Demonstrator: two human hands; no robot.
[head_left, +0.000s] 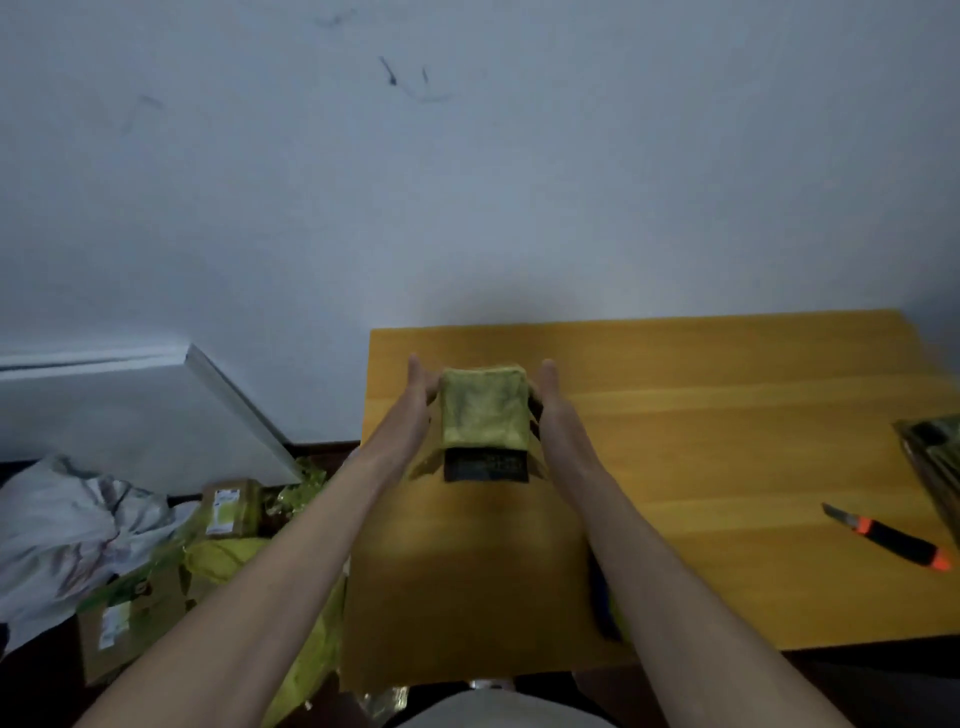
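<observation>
The parcel (483, 410), wrapped in yellow-green film, is at the centre of the frame, over the left part of the bench (701, 415). Your left hand (418, 387) presses its left side and your right hand (550, 395) its right side. The fingers of both hands lie straight and pressed together along the sides, with the tips reaching past the far edge. The thumbs are hidden. A black panel (485, 465) shows at the near bottom of the parcel. You cannot tell whether the base rests on the bench or hangs just above it.

Hazards, as judged from this position:

1. Slip. The hold appears to rely on side pressure alone, with nothing seen curled under the parcel. The film looks slick. If you relax either palm, the parcel is likely to slide down and strike the bench.

2. Crush. Squeezing harder to prevent a slip may dent the sides. The contents are not visible, so treat them as fragile.

3. Fall from the edge. The parcel is near the left edge of the bench. A drift toward the lower left of the frame would drop it among the boxes (231, 512) on the floor.

4. Cut. The knife (891, 540) lies at the lower right, well apart from both hands, with a grey tip at its upper-left end. Look before you reach for it, and grasp the black handle only
</observation>
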